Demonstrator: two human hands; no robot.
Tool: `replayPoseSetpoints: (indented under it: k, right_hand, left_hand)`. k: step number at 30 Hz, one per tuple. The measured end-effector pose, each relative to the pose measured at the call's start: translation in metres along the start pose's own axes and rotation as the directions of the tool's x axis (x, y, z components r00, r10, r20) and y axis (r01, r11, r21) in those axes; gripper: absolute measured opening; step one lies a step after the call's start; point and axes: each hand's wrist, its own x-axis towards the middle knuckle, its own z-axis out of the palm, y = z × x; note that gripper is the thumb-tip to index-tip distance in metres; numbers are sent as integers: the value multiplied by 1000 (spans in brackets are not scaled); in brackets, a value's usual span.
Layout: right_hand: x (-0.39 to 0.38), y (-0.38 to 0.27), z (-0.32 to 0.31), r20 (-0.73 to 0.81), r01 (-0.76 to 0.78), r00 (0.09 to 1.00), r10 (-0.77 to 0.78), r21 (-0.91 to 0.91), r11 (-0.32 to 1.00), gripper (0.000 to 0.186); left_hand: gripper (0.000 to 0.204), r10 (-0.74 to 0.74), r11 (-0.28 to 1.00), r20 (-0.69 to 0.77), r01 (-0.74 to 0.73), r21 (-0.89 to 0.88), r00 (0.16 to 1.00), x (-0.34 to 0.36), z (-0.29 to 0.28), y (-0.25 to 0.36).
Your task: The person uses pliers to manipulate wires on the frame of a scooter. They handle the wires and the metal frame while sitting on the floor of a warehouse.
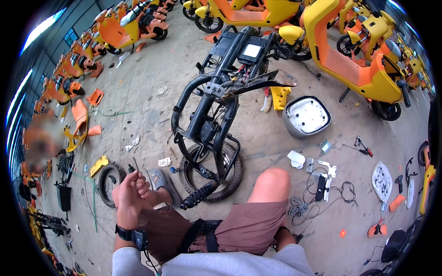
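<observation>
My left hand [133, 189] is raised over my left thigh, its fingers closed in a pinch. A thin dark strip [136, 164] sticks up from the fingers; its exact kind is unclear. My right forearm [284, 237] shows beside my right thigh, but the hand is hidden behind the leg. In front of me stands a stripped black scooter frame [200, 117], with exposed wiring and a bent metal piece at its far end. Its near end holds a wheel [237, 177] and a black coil-spring shock absorber [200, 194]. Neither visible arm touches the frame.
A loose tire [107, 192] lies left of my foot. To the right are a grey-rimmed white tub [307, 133], a brush [266, 100], a red-handled tool [366, 148], metal brackets [324, 168], and coiled cord [298, 207]. Yellow-orange scooters [354, 64] stand beyond.
</observation>
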Motion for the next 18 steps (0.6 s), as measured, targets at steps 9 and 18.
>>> replayPoseSetpoints:
  k: [9,18]
  right_hand:
    - [-7,7,4,-105,-64,993,55,-85,994,40]
    - [-44,-128,-165,-553,-16,801,228,361,932,37]
  left_hand:
    - [18,-134,988,245,149,-45,960,49,31,7]
    - [20,-108,965,493,211,-158,863,152,30,-11]
